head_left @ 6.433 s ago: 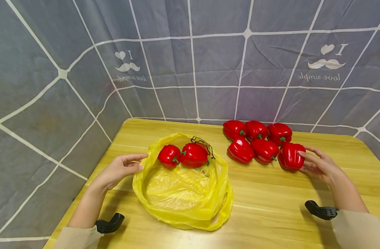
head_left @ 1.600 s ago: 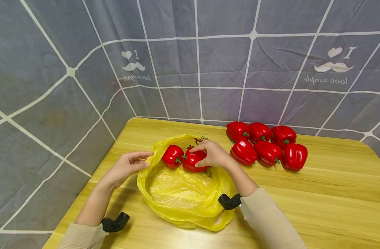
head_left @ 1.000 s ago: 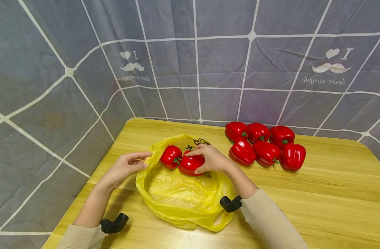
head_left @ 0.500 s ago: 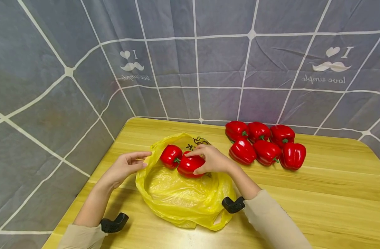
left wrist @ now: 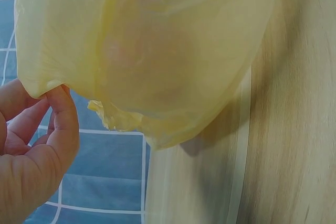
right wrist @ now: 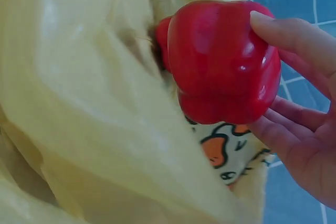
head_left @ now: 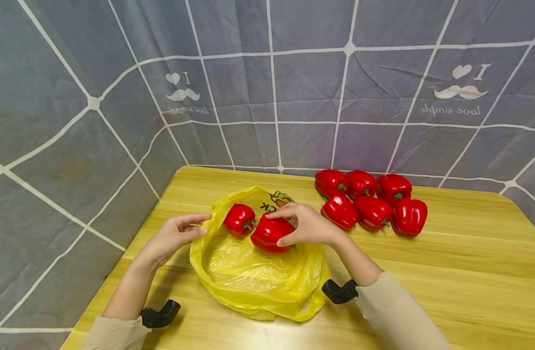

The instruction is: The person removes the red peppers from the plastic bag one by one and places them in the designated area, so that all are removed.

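Observation:
My right hand (head_left: 309, 223) grips a glossy red bell pepper (head_left: 272, 236) within the mouth of a yellow plastic bag (head_left: 258, 296). In the right wrist view the thumb and fingers lie on opposite sides of this bell pepper (right wrist: 223, 61). A second red bell pepper (head_left: 240, 219) rests inside the bag, just to the left, its green stem facing right. With thumb and fingertips my left hand (head_left: 173, 238) pinches the bag's left rim; the left wrist view shows the fingers (left wrist: 64, 116) at the edge of the thin plastic (left wrist: 173, 66).
Several more red bell peppers (head_left: 372, 213) lie grouped in two rows at the table's back right. The wooden table (head_left: 460, 272) ends at a grey curtain (head_left: 307, 87) with white lines. Black wrist mounts (head_left: 339, 291) sit on both forearms.
Earlier my right hand was at the rightmost pepper on the table; it moved left to the bag and took hold of one inside. That pepper has shifted slightly right, away from its neighbour.

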Demonstrator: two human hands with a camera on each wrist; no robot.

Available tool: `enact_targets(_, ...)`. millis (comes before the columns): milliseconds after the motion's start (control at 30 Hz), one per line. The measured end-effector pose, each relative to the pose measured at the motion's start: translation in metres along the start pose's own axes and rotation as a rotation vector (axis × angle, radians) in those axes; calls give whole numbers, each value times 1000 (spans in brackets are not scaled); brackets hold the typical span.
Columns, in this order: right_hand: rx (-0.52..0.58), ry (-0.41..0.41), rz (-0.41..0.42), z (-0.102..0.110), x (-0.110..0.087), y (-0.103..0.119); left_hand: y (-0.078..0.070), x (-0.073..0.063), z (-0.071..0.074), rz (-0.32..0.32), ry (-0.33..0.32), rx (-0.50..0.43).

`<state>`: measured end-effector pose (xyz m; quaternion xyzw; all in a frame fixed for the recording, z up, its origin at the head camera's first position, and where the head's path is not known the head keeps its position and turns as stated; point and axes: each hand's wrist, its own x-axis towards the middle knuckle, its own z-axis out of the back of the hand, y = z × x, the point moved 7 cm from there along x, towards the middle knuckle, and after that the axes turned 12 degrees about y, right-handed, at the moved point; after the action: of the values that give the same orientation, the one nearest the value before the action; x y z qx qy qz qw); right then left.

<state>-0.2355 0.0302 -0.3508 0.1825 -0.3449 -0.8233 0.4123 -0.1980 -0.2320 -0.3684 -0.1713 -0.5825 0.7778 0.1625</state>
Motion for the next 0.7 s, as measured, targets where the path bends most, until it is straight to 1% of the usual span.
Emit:
enact_targets(300,125,-24,-57,14,-24,3,1,0,0,-6,10,-5)
enact_targets(533,121,-66,-39,27,-45,7,1,0,1,2,1,3)
enact_targets(700,107,-98,-46,35,-60,8,2,-1,0,0,5,8)
